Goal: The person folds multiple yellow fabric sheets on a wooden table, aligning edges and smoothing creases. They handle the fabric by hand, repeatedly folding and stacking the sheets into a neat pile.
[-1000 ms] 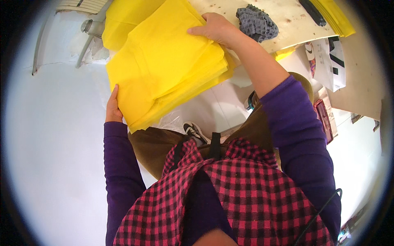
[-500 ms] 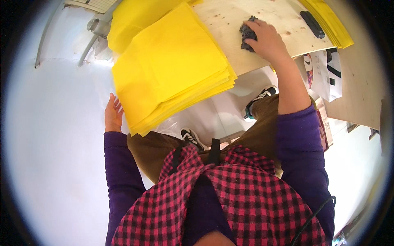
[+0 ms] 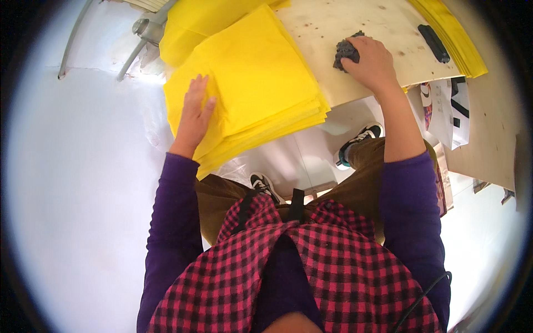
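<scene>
A stack of thin yellow sheets, fabric-like with loose layered edges (image 3: 261, 83), lies at the left of the wooden table (image 3: 316, 33) and hangs over its near edge. Flat on the stack's left side rests my left hand (image 3: 194, 116), palm down with fingers stretched out. My right hand (image 3: 373, 62) is on the bare wood to the right of the stack. Its fingers are wrapped round a crumpled dark grey cloth (image 3: 345, 54), which is pressed against the tabletop.
A black oblong object (image 3: 433, 43) lies near the table's right end, beside more folded yellow sheets (image 3: 461, 44). Below the edge there hangs a white printed bag (image 3: 451, 114). At the upper left is a grey metal pipe fitting (image 3: 145, 29). My shoes (image 3: 361, 141) show under the table.
My left hand has come up from beside the stack onto its top left part. My right hand still grips the cloth at nearly the same spot. The whole view has shifted slightly.
</scene>
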Action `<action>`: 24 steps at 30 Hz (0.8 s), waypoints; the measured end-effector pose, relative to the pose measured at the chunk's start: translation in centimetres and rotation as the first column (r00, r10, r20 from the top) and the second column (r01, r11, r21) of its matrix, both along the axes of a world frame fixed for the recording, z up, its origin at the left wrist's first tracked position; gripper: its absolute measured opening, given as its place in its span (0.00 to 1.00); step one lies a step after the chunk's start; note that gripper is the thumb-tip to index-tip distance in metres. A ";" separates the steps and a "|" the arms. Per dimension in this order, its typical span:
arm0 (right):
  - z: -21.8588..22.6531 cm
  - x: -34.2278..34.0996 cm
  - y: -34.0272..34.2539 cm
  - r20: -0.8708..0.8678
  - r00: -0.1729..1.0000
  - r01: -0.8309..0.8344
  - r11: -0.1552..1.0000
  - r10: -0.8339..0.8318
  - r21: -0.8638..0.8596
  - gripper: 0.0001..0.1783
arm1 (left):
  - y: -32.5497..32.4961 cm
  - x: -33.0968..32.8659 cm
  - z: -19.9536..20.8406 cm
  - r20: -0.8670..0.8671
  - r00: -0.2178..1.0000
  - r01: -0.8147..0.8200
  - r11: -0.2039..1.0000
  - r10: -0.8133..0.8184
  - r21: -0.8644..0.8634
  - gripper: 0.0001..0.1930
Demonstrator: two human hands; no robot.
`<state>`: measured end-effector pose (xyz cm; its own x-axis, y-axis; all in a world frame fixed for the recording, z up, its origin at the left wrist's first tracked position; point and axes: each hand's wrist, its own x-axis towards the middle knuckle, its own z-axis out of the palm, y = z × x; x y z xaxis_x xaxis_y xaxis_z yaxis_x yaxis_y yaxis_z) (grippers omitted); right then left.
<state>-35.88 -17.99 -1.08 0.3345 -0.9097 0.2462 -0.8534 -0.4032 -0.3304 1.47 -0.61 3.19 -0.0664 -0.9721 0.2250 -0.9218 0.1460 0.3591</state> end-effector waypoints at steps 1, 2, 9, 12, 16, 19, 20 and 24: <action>0.0 -0.2 0.1 0.010 1.000 -0.025 1.000 0.025 -0.009 0.30 | -0.2 -0.3 -0.5 0.000 1.000 -0.008 1.000 0.008 0.013 0.26; -0.1 -0.3 0.3 0.021 0.999 -0.044 0.999 0.044 -0.023 0.32 | -0.5 -0.6 -0.9 -0.004 1.000 -0.021 0.999 0.022 0.035 0.27; -1.2 0.0 0.4 0.017 0.997 -0.075 0.994 0.077 -0.081 0.28 | -0.9 -1.0 -2.3 0.042 0.998 -0.043 0.997 0.040 0.071 0.29; -1.1 0.3 0.0 0.019 0.999 -0.037 0.999 0.037 0.015 0.24 | -0.9 -0.8 -2.6 0.070 0.997 -0.038 0.996 0.032 0.078 0.29; -0.6 0.6 -0.5 0.010 1.000 0.002 0.999 -0.002 0.045 0.22 | -1.0 -0.8 -2.9 0.121 0.993 -0.020 0.998 0.012 0.063 0.30; -0.6 0.6 -0.2 0.036 0.999 0.005 1.000 -0.005 -0.002 0.22 | -1.0 -0.8 -3.0 0.132 0.991 -0.016 0.998 0.009 0.053 0.30; -0.7 0.6 0.1 0.058 0.998 -0.009 0.996 0.014 -0.085 0.22 | -1.0 -0.7 -3.0 0.118 0.993 -0.012 0.999 0.006 0.050 0.30; -0.1 0.7 0.6 0.216 0.970 -0.033 0.938 0.114 -0.346 0.21 | -0.7 -0.7 -2.6 0.058 0.998 -0.015 0.999 0.013 0.031 0.30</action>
<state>-35.21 -17.41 -1.21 0.2947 -0.7340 0.6119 -0.7340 -0.5839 -0.3469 0.76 -1.31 0.56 -0.0645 -0.9795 0.1906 -0.9431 0.1223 0.3092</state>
